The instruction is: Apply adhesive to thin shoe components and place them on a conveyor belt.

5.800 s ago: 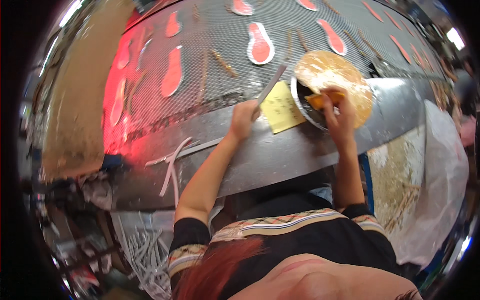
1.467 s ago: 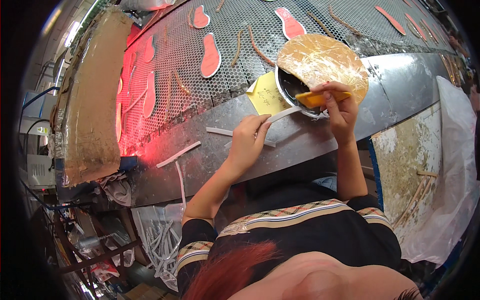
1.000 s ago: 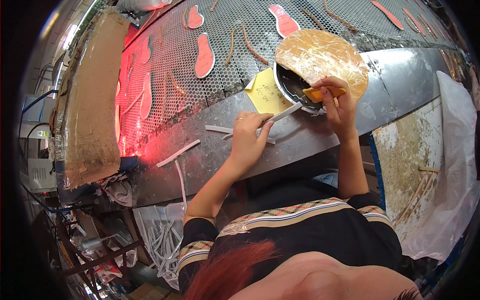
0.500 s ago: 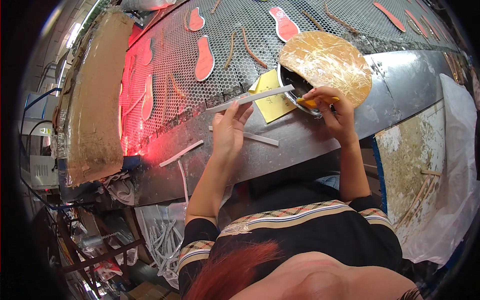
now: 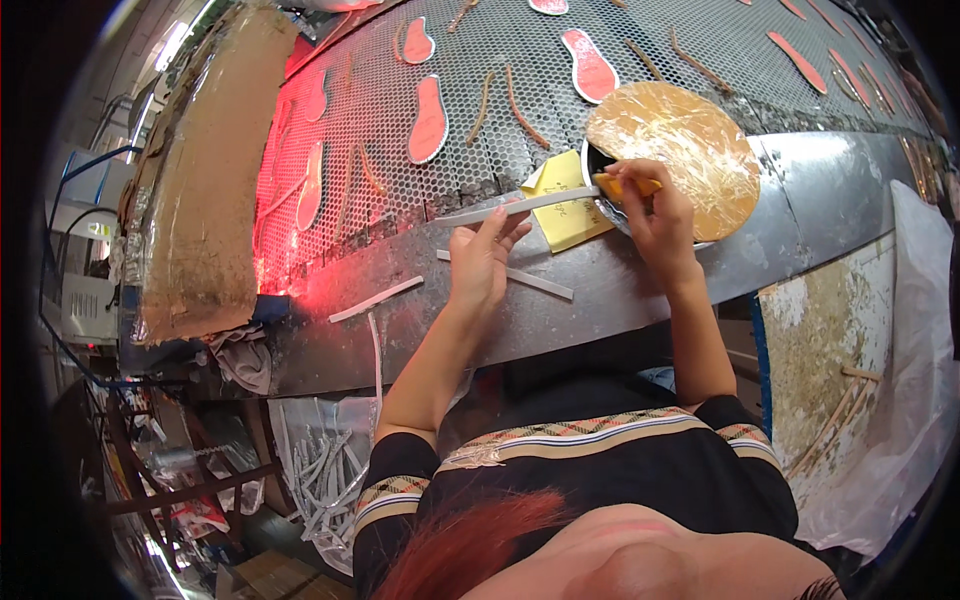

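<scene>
My left hand (image 5: 482, 255) pinches a narrow pale grey strip (image 5: 545, 200) and holds it above the metal ledge. In my right hand (image 5: 655, 215) is a flat yellow scraper (image 5: 610, 187), pressed against or just over the strip's right end. Just behind that hand stands a round pot (image 5: 620, 217), whose contents are mostly hidden here. A round brown lid (image 5: 690, 150), wrapped in clear film, partly covers it. Under the strip lies a yellow paper (image 5: 570, 225) with handwriting. Two more pale strips rest on the ledge, one a loose strip (image 5: 540, 283) and one a shorter strip (image 5: 376, 299).
A mesh belt (image 5: 520, 100) beyond the ledge (image 5: 480, 335) carries red insole shapes (image 5: 429, 120) and thin brown strips (image 5: 521, 110); red light glows at its left. A worn cardboard panel (image 5: 205, 170) stands left. Below hangs a plastic bag (image 5: 325, 465) of pale strips.
My right hand has brought the yellow scraper from the pot's edge up to the right end of the strip. My left hand still holds the strip. The whole view has shifted slightly.
</scene>
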The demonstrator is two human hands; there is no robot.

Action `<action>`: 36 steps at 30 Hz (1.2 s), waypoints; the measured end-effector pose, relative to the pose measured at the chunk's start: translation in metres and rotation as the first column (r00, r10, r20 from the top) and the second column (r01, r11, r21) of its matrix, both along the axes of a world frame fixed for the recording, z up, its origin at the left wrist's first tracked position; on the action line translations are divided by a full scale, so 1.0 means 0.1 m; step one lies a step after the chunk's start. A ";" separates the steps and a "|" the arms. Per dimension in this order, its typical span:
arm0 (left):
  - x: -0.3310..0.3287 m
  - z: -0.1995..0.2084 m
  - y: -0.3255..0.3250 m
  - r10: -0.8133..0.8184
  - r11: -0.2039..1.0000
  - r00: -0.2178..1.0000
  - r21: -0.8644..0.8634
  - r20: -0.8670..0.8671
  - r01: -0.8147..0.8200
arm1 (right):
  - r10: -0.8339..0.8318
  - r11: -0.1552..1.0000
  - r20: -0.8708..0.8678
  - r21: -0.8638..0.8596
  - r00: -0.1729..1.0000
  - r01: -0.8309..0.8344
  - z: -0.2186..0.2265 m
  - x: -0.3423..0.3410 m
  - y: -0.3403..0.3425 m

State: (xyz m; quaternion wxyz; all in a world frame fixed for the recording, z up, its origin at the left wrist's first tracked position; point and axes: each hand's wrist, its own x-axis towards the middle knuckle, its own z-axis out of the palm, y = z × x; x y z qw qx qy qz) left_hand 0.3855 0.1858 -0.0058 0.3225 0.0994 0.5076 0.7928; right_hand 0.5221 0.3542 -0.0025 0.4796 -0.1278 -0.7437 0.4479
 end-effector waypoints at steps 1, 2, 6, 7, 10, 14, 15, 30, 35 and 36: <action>0.02 0.00 -0.01 -0.012 1.000 1.000 -0.001 -0.005 0.012 | -0.088 0.992 0.078 0.100 0.993 0.080 -0.02 0.04 0.04; 0.03 -0.01 -0.03 0.004 1.000 1.000 0.003 -0.007 -0.004 | -0.182 0.967 0.143 0.206 0.973 0.151 -0.03 0.06 0.07; -0.08 -0.14 -0.10 0.050 0.998 0.997 -0.045 0.055 -0.047 | -0.021 1.000 0.030 0.011 0.999 0.020 -0.11 0.19 0.05; -0.11 -0.17 -0.09 0.010 0.999 0.994 -0.040 0.106 -0.006 | 0.001 1.000 0.014 0.017 1.000 -0.002 -0.13 0.25 0.07; -0.22 -0.04 -0.05 -0.060 0.998 0.980 -0.013 0.190 0.063 | 0.007 0.999 0.045 -0.045 0.999 -0.005 -0.19 0.37 0.07; -0.98 0.26 -0.03 -0.007 0.982 0.997 0.188 0.072 -0.007 | 0.048 0.988 0.049 -0.150 0.998 -0.041 -0.19 0.39 0.07; -1.27 0.33 -0.05 0.057 0.947 0.998 0.318 -0.031 -0.045 | 0.072 0.981 0.030 -0.183 0.997 -0.065 -0.18 0.37 0.05; -0.34 -0.01 -0.61 -0.823 0.536 -0.002 -0.779 -0.568 0.324 | 0.078 0.962 -0.086 -0.256 0.993 -0.098 -0.25 0.43 0.10; -0.33 -0.03 -0.63 -0.658 0.753 -0.019 -0.658 -0.752 -0.023 | 0.080 0.971 -0.109 -0.215 0.991 -0.102 -0.21 0.39 0.06; -0.33 -0.04 -0.60 -0.666 0.746 -0.018 -0.666 -0.746 0.003 | 0.060 0.971 -0.092 -0.226 0.994 -0.080 -0.20 0.39 0.08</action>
